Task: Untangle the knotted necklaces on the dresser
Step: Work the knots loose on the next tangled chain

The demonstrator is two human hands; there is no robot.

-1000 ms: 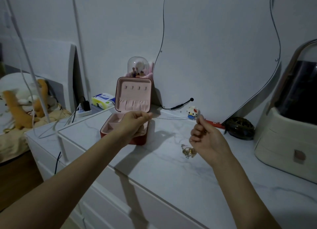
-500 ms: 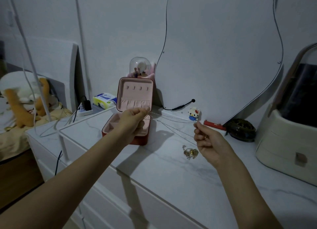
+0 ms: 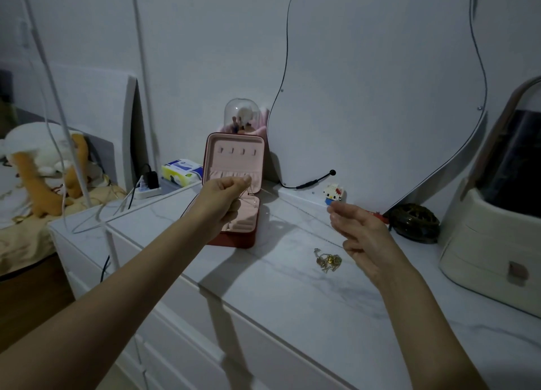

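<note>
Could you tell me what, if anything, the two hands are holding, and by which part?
A thin chain necklace is stretched between them: the left hand pinches one end, the right hand the other. The gold tangle lies unheld on the dresser.

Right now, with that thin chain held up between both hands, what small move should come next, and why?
Probably lower the thin chain into the open jewelry box, or hang it on a lid hook. The left hand pinches one end just in front of the box, the right hand the other, and it looks free of the gold tangle lying on the dresser.
</note>
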